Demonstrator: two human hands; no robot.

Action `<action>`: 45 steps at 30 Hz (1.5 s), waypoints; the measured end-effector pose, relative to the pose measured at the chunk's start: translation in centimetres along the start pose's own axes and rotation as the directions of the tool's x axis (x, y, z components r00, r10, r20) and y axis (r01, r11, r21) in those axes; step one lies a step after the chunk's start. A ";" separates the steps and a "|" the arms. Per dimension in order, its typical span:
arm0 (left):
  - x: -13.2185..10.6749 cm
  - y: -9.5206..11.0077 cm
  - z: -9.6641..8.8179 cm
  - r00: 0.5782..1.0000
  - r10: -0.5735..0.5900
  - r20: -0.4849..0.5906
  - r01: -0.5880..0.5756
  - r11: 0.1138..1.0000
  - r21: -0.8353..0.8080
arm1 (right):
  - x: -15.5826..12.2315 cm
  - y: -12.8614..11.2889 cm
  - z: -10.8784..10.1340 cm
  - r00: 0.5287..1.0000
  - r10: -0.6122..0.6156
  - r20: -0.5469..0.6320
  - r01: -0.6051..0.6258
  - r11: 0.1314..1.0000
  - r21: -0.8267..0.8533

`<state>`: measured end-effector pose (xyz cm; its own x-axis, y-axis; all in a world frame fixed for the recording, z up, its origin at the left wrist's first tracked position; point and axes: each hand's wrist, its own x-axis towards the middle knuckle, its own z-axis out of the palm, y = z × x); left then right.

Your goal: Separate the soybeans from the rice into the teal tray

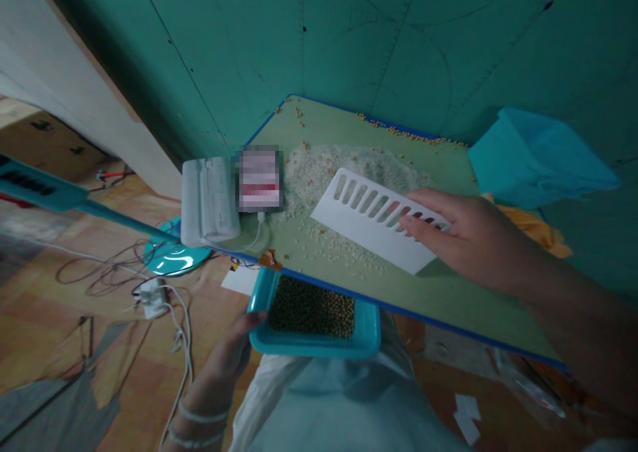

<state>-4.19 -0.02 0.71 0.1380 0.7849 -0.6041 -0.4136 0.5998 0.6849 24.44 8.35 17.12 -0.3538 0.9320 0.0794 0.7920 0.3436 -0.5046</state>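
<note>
My right hand (461, 236) grips a white slotted plastic panel (369, 236) by its right end, fingers through or behind the slots. The panel is tilted over a spread heap of white rice-like grains (314, 166) on the green table (478, 312). My left hand (239, 342) is closed on the left rim of a teal tray (319, 347), just below the table's front edge. Dark green beans (299, 306) and yellowish beans (343, 316) lie in the tray. Part of my left hand's fingers is hidden under the tray.
A phone with a blurred screen (259, 179) and a pale grey case (209, 199) stand at the table's left. Yellow beans (413, 135) line its back edge by the green wall. At right are a blue bin (538, 156) and orange cloth (543, 229). Cables (184, 326) trail on the floor.
</note>
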 end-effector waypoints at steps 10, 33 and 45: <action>0.1 -0.1 -0.4 0.999 -0.016 -0.039 0.017 1.000 0.011 | 0.1 -1.2 0.3 0.998 0.002 0.062 0.002 0.998 -0.065; 0.1 -0.2 -0.8 1.000 0.005 -0.014 -0.005 1.000 0.018 | 0.9 -3.0 1.5 0.991 -0.070 0.116 0.072 0.997 -0.008; 0.0 -0.1 -0.4 0.999 0.036 -0.009 -0.036 0.999 -0.007 | 0.5 -3.9 1.5 0.985 -0.068 0.157 0.074 0.997 -0.033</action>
<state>-4.51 -0.14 0.52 0.1145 0.8047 -0.5826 -0.4247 0.5698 0.7035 20.43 7.26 17.89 -0.4805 0.8767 -0.0229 0.7796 0.4150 -0.4690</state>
